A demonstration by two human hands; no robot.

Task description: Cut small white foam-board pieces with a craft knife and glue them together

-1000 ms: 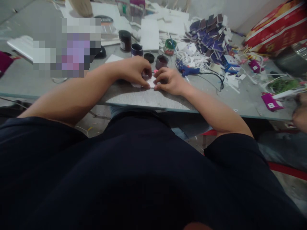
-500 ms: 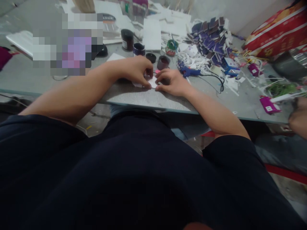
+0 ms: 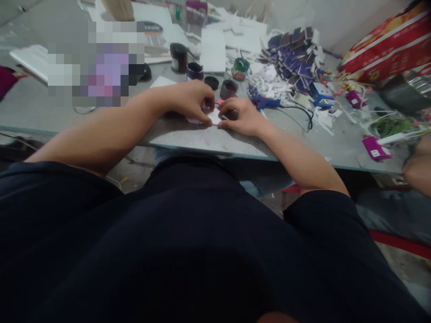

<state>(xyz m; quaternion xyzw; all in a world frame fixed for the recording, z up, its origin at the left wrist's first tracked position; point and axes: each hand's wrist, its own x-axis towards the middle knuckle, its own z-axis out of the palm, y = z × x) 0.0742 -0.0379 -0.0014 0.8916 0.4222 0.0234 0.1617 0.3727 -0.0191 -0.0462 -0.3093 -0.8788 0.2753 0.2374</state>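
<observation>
A small flat white piece [image 3: 214, 117] lies at the table's near side, and both hands grip its edges. My left hand [image 3: 193, 101] curls over its left part, thumb and fingers closed on it. From the other side my right hand [image 3: 242, 116] pinches its right edge. The fingers cover much of the piece, so I cannot make out its full shape. Just beyond the hands stand an open dark jar [image 3: 229, 89], a black lid [image 3: 211, 82] and a dark blue jar [image 3: 195, 71]. A bit of pink [image 3: 220, 102] shows by my right fingertips.
A blue glue gun [image 3: 267, 102] with a black cord lies right of my hands. Behind are a green-red jar [image 3: 240, 67], a heap of purple-topped pieces [image 3: 292, 56] and white sheets [image 3: 213, 50]. Another person's arm [image 3: 417, 166] is at far right; a purple box [image 3: 376, 148] lies near it.
Both hands keep nearly the same place and grip on the white piece. The view has shifted very slightly.
</observation>
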